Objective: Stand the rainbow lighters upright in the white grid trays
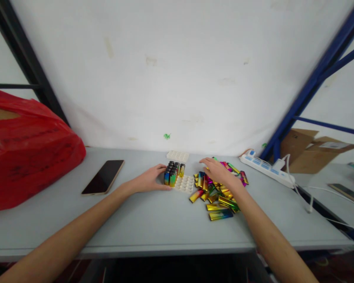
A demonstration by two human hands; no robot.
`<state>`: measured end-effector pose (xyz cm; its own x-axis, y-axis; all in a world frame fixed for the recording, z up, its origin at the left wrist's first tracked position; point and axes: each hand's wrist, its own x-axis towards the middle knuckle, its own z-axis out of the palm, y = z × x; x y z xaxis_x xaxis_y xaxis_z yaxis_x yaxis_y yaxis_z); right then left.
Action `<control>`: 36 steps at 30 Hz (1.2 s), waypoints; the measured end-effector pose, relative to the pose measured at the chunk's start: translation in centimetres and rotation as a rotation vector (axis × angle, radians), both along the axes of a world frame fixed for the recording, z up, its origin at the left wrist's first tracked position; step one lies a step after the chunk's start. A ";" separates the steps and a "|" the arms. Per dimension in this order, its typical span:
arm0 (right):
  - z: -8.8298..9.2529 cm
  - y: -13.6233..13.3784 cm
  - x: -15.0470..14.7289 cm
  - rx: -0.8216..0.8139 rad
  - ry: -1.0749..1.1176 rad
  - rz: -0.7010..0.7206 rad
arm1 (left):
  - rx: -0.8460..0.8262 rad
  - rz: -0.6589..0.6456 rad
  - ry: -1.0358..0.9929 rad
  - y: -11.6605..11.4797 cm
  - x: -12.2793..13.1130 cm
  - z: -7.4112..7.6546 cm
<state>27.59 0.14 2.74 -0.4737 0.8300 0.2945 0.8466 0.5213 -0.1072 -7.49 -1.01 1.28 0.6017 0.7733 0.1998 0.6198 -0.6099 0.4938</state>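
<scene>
A white tray with round holes (185, 183) lies in the middle of the grey table (153, 220). Several shiny rainbow-coloured batteries (173, 173) stand upright in its left part. My left hand (151, 179) rests against the tray's left side, fingers curled around it. To the right lies a loose pile of the same batteries (218, 193). My right hand (216, 169) hovers palm down over the pile's far part, fingers stretched towards the tray; whether it holds a battery is hidden.
A second white tray (177, 156) lies by the wall behind. A dark phone (104, 177) lies to the left, beside a big red plastic bag (23, 145). A white power strip (267, 168) with cables sits at right, near blue shelf posts and cardboard boxes.
</scene>
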 end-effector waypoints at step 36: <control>1.6 -0.9 -2.4 -0.504 1.036 0.116 | 0.010 -0.011 -0.008 0.0 0.2 -0.7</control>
